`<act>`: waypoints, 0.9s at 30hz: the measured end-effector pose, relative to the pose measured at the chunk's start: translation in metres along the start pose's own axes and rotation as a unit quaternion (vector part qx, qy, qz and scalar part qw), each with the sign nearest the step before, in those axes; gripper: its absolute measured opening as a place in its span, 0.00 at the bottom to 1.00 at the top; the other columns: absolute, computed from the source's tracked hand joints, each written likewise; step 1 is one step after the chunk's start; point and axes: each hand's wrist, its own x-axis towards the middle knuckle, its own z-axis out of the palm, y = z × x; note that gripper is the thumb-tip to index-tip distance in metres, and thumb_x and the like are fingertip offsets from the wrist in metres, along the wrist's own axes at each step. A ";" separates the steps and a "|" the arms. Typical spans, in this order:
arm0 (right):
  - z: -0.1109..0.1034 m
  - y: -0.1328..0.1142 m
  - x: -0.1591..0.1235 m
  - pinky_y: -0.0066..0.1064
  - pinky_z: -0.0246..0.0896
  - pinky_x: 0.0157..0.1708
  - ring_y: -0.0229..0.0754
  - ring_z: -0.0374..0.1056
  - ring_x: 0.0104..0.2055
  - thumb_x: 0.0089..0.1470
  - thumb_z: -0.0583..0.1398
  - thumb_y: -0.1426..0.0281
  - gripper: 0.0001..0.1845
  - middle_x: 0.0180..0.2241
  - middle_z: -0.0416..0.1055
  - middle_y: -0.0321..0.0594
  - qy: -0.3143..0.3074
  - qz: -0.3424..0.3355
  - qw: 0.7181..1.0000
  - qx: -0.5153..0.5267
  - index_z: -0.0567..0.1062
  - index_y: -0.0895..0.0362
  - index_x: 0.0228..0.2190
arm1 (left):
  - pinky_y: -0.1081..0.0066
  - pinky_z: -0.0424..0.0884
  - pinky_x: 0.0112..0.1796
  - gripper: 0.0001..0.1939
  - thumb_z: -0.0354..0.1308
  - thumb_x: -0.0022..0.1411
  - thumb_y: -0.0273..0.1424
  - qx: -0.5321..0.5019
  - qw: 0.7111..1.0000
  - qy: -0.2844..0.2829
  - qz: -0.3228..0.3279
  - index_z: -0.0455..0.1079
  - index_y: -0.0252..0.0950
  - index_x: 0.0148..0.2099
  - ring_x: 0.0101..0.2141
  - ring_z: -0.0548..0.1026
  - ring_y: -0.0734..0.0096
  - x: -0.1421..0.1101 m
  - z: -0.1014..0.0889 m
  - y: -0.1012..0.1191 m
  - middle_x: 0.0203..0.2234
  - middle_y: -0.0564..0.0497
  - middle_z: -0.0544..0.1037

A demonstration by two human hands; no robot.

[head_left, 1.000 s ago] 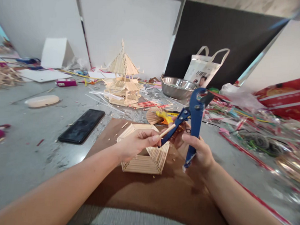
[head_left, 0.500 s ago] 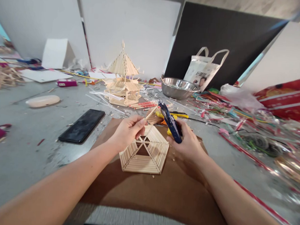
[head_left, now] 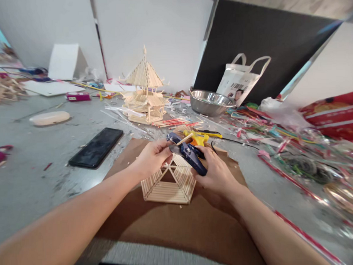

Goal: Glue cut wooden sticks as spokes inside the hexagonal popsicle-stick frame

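Between the fingers of my left hand is a thin wooden stick, pointing up and to the right. My right hand is closed round the handles of a blue pipe cutter, whose jaw and blade lie at the stick, close to my left fingertips. Below both hands, a six-sided frame of wooden sticks rests on a brown board; spokes meet at its middle and rows of sticks fill its sides. My left fingers and the cutter hide its far part.
A wooden stick pavilion stands behind, near red-and-white sticks. A yellow glue gun lies just beyond the cutter. Left are a black phone and a white oval case. A steel bowl and plastic scraps lie right.
The pipe cutter has turned from upright to slanting left, and its jaw has come to the stick. My right hand has shifted left with it; my left hand still holds the stick.
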 end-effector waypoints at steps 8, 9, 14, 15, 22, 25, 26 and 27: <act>-0.001 -0.002 0.000 0.38 0.57 0.41 0.48 0.61 0.44 0.39 0.55 0.69 0.29 0.41 0.64 0.48 -0.002 -0.004 1.000 -0.008 0.56 0.59 0.45 | 0.78 0.54 0.19 0.14 0.46 0.56 0.32 0.042 0.999 -0.005 0.007 0.57 0.33 0.21 0.15 0.57 0.83 -0.001 0.000 0.000 0.11 0.58 0.59; -0.001 -0.001 0.000 0.38 0.57 0.41 0.47 0.61 0.44 0.39 0.55 0.69 0.29 0.42 0.63 0.48 0.000 -0.006 1.000 -0.007 0.56 0.59 0.45 | 0.78 0.54 0.19 0.14 0.46 0.56 0.32 0.044 0.999 -0.005 0.009 0.57 0.33 0.20 0.15 0.57 0.83 -0.001 0.000 0.000 0.11 0.58 0.59; -0.002 -0.003 0.000 0.36 0.57 0.40 0.46 0.62 0.43 0.39 0.55 0.69 0.28 0.41 0.64 0.47 -0.020 0.002 1.000 -0.006 0.57 0.60 0.45 | 0.78 0.53 0.19 0.15 0.46 0.56 0.33 0.037 0.999 -0.007 0.014 0.56 0.34 0.20 0.15 0.56 0.83 -0.001 0.000 0.001 0.11 0.59 0.58; -0.003 -0.003 0.001 0.36 0.57 0.40 0.46 0.62 0.42 0.39 0.55 0.69 0.28 0.41 0.64 0.47 -0.026 0.004 1.000 -0.007 0.57 0.60 0.44 | 0.78 0.53 0.19 0.15 0.46 0.56 0.33 0.034 0.999 -0.008 0.014 0.55 0.34 0.19 0.15 0.55 0.83 -0.001 0.000 0.002 0.11 0.59 0.57; -0.004 -0.002 -0.001 0.34 0.57 0.38 0.46 0.63 0.41 0.39 0.55 0.68 0.29 0.42 0.65 0.47 -0.048 0.019 0.998 -0.030 0.57 0.60 0.46 | 0.77 0.51 0.18 0.14 0.46 0.56 0.32 0.017 1.000 -0.008 0.015 0.56 0.34 0.20 0.15 0.54 0.83 -0.001 0.001 0.001 0.10 0.60 0.55; -0.003 -0.003 -0.001 0.34 0.57 0.38 0.47 0.63 0.41 0.38 0.55 0.69 0.29 0.42 0.65 0.47 -0.049 0.021 0.998 -0.038 0.57 0.59 0.46 | 0.77 0.50 0.18 0.13 0.48 0.55 0.32 0.011 1.000 -0.002 0.015 0.56 0.34 0.21 0.15 0.53 0.83 -0.001 0.001 0.001 0.10 0.60 0.55; -0.003 -0.003 -0.001 0.34 0.57 0.38 0.47 0.64 0.41 0.38 0.55 0.69 0.29 0.43 0.65 0.47 -0.049 0.023 0.998 -0.040 0.57 0.59 0.46 | 0.77 0.50 0.18 0.13 0.48 0.55 0.32 0.008 1.000 0.000 0.015 0.56 0.34 0.20 0.14 0.53 0.83 -0.001 0.001 0.001 0.10 0.60 0.54; -0.003 -0.003 -0.001 0.33 0.57 0.37 0.47 0.64 0.41 0.38 0.55 0.69 0.30 0.43 0.65 0.46 -0.049 0.026 0.998 -0.042 0.57 0.59 0.46 | 0.78 0.50 0.18 0.13 0.48 0.55 0.32 0.004 1.000 0.002 0.015 0.55 0.34 0.20 0.14 0.53 0.84 -0.001 0.001 0.001 0.10 0.60 0.54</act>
